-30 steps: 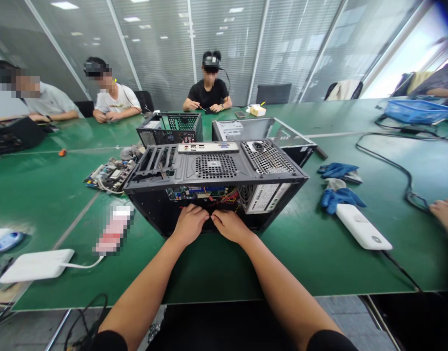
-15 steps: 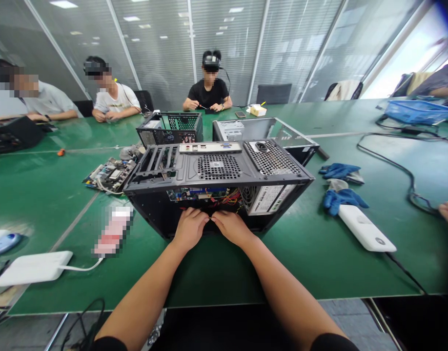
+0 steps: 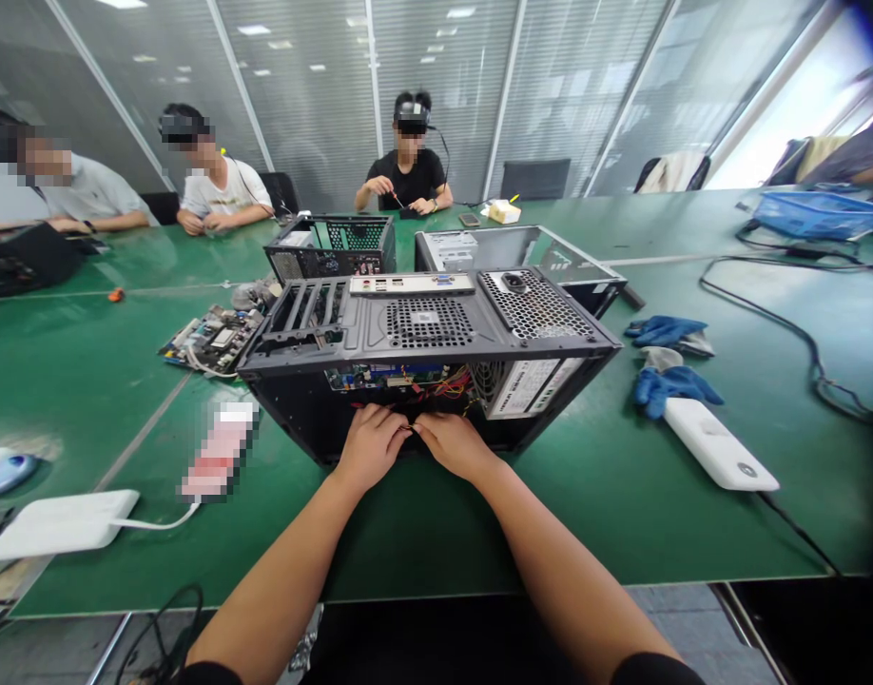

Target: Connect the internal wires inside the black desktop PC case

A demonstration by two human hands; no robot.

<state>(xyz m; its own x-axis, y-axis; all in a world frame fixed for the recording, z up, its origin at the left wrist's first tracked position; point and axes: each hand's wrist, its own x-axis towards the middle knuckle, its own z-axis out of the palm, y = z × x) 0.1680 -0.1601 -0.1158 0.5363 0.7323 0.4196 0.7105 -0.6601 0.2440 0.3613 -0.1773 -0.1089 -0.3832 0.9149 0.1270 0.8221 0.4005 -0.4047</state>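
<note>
A co-worker's hand point(image 3: 382, 186) had risen; left hand point(image 3: 371, 442) and right hand point(image 3: 451, 442) nearly met, grip unclear; careless tugging could strain the power-supply wires point(image 3: 449, 384).

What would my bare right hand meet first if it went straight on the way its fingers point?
Probably your bare left hand: its fingertips lie close to those of the right hand, at the open side of the black metal computer case. Depth is hard to judge there.
</note>
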